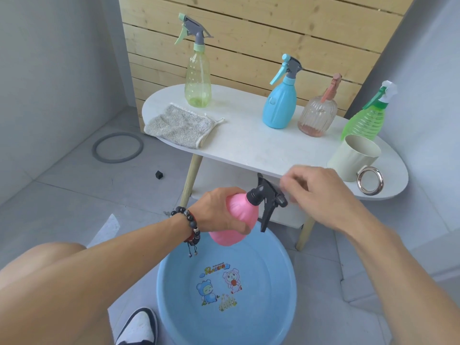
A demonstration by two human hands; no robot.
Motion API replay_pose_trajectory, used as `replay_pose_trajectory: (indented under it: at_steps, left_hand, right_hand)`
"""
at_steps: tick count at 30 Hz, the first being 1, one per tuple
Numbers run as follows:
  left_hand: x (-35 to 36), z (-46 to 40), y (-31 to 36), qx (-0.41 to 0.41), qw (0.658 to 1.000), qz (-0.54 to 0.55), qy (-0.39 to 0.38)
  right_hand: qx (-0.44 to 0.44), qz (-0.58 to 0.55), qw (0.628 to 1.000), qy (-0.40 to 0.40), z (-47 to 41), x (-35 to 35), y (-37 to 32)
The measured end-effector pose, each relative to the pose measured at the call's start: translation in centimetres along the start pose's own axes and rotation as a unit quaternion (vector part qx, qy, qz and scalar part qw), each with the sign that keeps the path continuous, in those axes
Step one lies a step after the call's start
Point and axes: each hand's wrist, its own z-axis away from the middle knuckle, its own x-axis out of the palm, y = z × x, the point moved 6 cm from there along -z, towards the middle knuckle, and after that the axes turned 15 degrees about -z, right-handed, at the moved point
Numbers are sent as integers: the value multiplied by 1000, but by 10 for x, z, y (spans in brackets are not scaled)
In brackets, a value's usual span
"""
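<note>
My left hand (214,210) grips the body of a pink spray bottle (239,215) and holds it tilted over a light blue basin (291,270) on the floor. The bottle's black trigger head (267,197) points right, its lever hanging down. My right hand (316,195) is at the nozzle end of that head, with curled fingers closed around the tip. The fingers are blurred. The basin has cartoon stickers on its bottom and looks to hold nothing else.
A white oval table (249,143) carries a grey cloth (179,125), a yellow-green spray bottle (198,80), a blue one (280,105), a clear pink one (317,115), a green one (366,120) and a cream cup (353,155). A grey ring (117,147) lies on the floor.
</note>
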Motion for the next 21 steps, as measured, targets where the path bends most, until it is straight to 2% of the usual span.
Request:
replay_pose_trajectory:
  at_steps: [3,5,9,13,21]
  left_hand:
    - [0,1,3,20,1000,-7,-14]
    - [2,3,5,29,999,-10,-22]
    - [3,5,12,53,998,-18,-16]
    - [0,6,11,55,999,3,3]
    - [-1,4,3,29,999,17,33]
  right_hand:
    - [-73,-14,992,-107,3,9,-1]
    - [-75,-21,989,-128,3,15,-4]
    - [-51,48,997,-16,-2,13,-4]
    - [-15,-12,999,25,-5,14,-4]
    - [-33,-14,996,83,-7,24,-12]
